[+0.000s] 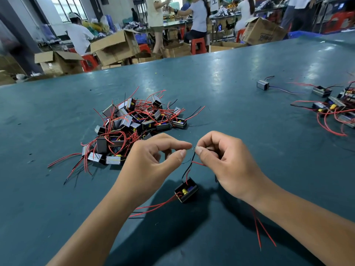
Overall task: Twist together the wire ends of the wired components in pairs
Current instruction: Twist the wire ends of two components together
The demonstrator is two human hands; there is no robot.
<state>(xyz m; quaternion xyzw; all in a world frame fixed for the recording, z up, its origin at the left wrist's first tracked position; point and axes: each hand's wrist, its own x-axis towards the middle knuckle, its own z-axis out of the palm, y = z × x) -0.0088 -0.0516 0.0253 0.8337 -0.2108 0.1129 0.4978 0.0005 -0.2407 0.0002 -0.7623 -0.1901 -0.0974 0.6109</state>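
A small black boxed component (pixel 186 190) hangs just above the green table (pixel 221 89), held up by its black and red wires (pixel 189 167). My right hand (pixel 226 162) pinches those wires near their bare ends between thumb and forefinger. My left hand (pixel 153 162) has thumb and forefinger nearly closed at the wire tips (pixel 192 147); whether it grips them is unclear. More red wires trail from the component to the left, and two red wires (pixel 263 233) hang below my right forearm.
A heap of several similar components with red and black wires (pixel 134 123) lies beyond my left hand. Another group (pixel 334 110) sits at the right edge, with one single unit (pixel 262 85) apart. Cardboard boxes, red stools and people are beyond the table's far edge.
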